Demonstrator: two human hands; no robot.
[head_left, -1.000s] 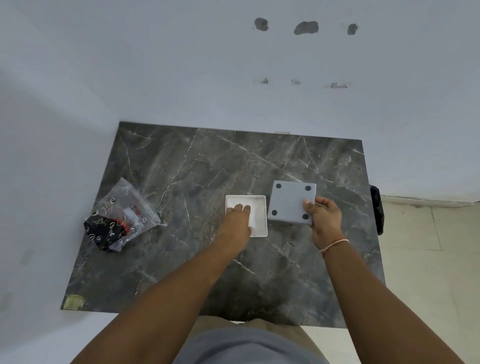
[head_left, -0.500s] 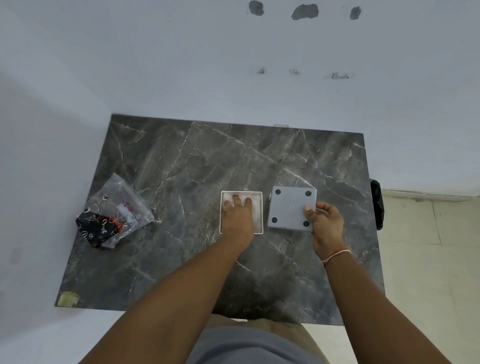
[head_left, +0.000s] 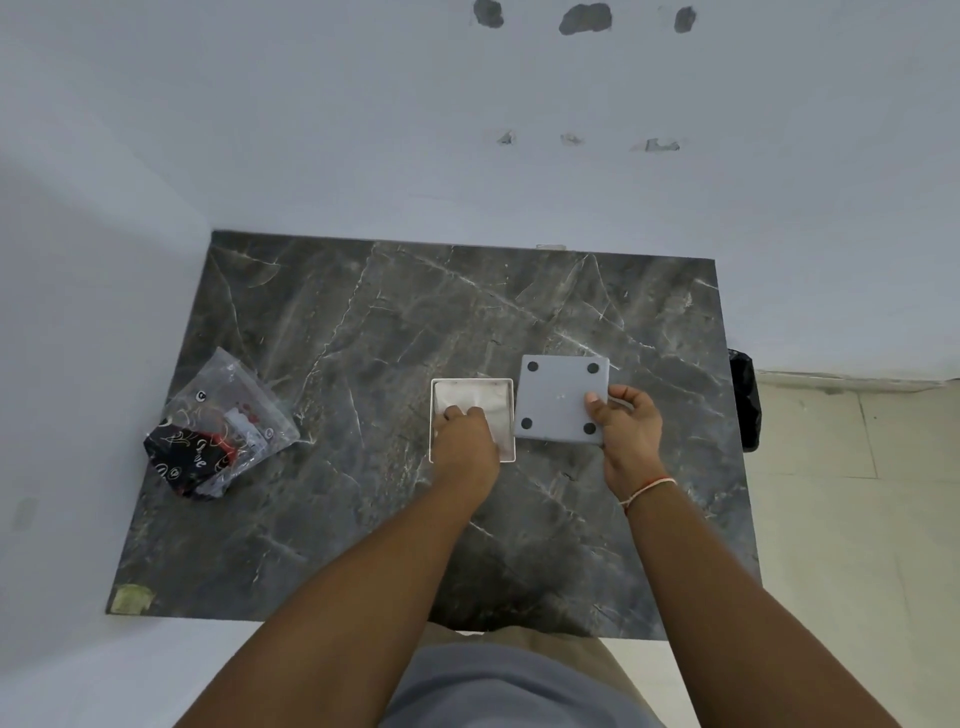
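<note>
Two hands busy: our left hand (head_left: 465, 441) pinches the white wrapping (head_left: 470, 397) inside the box (head_left: 432, 415), midway between the worktop (head_left: 363, 338) edges. The right hand (head_left: 631, 436) grips the grey slab (head_left: 558, 397) just beside. We'd peel slowly so the box stays put.

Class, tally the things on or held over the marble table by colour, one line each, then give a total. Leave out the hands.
White: 1, the open square box that the left hand reaches into.
Grey: 1, the square slab with four black feet, gripped by the right hand.
Clear: 1, the plastic bag with black and red contents.
Total: 3
</note>
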